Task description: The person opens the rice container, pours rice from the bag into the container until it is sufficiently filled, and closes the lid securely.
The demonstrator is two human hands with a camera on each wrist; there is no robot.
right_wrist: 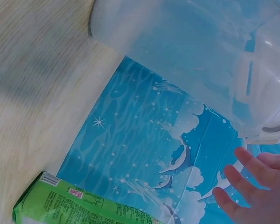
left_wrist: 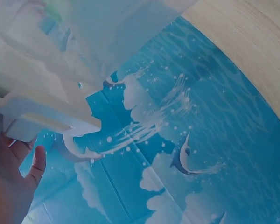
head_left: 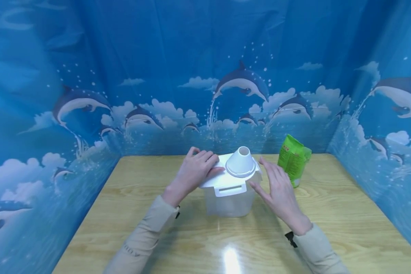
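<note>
here, a clear plastic container [head_left: 230, 203] stood near the middle of the wooden table [head_left: 346, 213], a little toward the far edge. it carried a white lid [head_left: 226, 182], and a white funnel [head_left: 241, 161] sat upside down on the lid, its narrow spout pointing up. the left hand [head_left: 195, 173] rested on the left part of the lid, with the fingers laid flat and relaxed over the top, not gripping. the right hand [head_left: 277, 188] was spread wide, its fingers straight, just beside the right side of the container; i could not tell if it touched the wall. in the right wrist view the fingers [right_wrist: 245, 184] were apart from each other. a green bag [head_left: 293, 159] stood upright near the right hand, toward the back. a blue curtain with dolphins [head_left: 205, 76] closed the table on three sides.
</note>
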